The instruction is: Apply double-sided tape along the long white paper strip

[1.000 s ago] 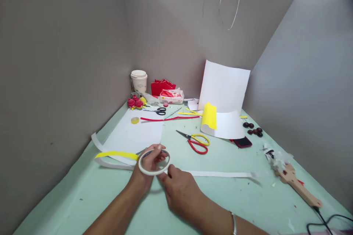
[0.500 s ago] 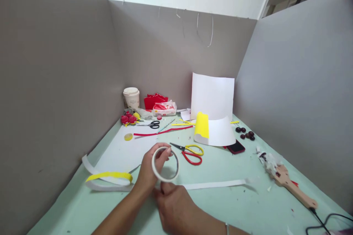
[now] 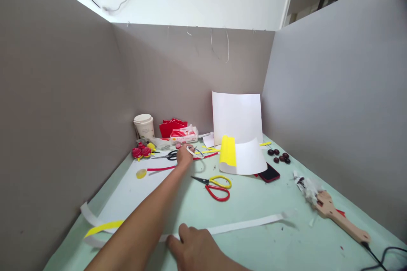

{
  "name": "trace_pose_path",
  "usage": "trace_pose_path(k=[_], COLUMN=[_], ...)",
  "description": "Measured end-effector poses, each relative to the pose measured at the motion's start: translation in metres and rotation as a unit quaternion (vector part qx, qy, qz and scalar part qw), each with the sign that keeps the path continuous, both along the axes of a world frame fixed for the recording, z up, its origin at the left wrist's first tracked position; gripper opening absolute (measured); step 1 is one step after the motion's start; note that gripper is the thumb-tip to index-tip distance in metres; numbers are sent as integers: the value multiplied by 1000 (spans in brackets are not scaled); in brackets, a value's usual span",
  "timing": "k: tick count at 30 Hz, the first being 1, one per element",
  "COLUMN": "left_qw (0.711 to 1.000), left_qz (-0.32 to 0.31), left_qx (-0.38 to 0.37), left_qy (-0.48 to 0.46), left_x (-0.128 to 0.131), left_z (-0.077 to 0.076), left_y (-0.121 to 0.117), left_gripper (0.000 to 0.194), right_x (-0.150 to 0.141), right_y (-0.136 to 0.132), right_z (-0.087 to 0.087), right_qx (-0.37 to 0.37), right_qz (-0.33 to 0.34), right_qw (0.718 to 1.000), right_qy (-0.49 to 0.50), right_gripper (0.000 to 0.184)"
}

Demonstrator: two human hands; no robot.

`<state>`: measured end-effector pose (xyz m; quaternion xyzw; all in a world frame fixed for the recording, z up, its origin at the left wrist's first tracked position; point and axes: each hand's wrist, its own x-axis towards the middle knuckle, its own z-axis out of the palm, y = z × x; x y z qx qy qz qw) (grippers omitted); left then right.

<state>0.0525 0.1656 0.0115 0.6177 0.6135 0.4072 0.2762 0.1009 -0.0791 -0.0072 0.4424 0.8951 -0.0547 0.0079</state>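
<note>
My left hand (image 3: 185,155) is stretched far across the table, its fingers closed on a white roll of tape (image 3: 201,156). My right hand (image 3: 195,247) is near the front edge, fingers closed on a long white paper strip (image 3: 244,224). Something clear sticks out from the strip's right end. Towards the left the strip passes behind my left forearm, and a curled yellow strip (image 3: 103,228) lies with it there. Between my hands and to the right are scissors (image 3: 211,185) with one yellow and one red handle. Black-handled scissors (image 3: 171,156) lie just left of my left hand.
A white sheet (image 3: 127,190) lies at left, with a small yellow tape roll (image 3: 141,173) on it. Red flowers (image 3: 141,151), a lidded cup (image 3: 144,125) and a tissue pack (image 3: 183,134) stand behind. At right are a phone (image 3: 269,172) and a glue gun (image 3: 343,218).
My left hand has carried the tape roll away from my right hand towards the back of the table. My right hand stays low at the strip. The view has shifted slightly.
</note>
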Motion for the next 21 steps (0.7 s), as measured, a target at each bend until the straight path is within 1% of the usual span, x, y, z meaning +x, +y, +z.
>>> trace_pose_path(k=[3,6,9,12,15,17,19,21], left_qw=[997,991,982,972,960,952,945,937], left_qz=[20,17,8,-9,-26,-24,-4,39], left_qx=[-15,-25,-24,-2,37,73,112,153], left_qy=[69,131,187,235,275,296,308,312], left_x=[3,4,-1,-13,-30,-40,-49,-56], left_z=[-6,-11,-13,-9,0,11,27,47], left_y=[14,26,33,33,28,23,20,18], left_gripper=[31,31,32,32,29,26,25,21], right_x=[0,1,1,2,3,5,7,8], right_y=[1,0,-1,-1,-2,-4,-6,-8], right_z=[1,-1,-8,-18,-22,-21,-17,-15], right_qx=[5,22,43,71,93,101,103,104], right_qz=[4,3,3,-2,-1,1,0,0], right_qw=[1000,1000,998,996,992,991,990,990], right_qy=[-2,22,43,61,81,89,93,97], right_gripper=[46,42,39,36,33,31,29,28])
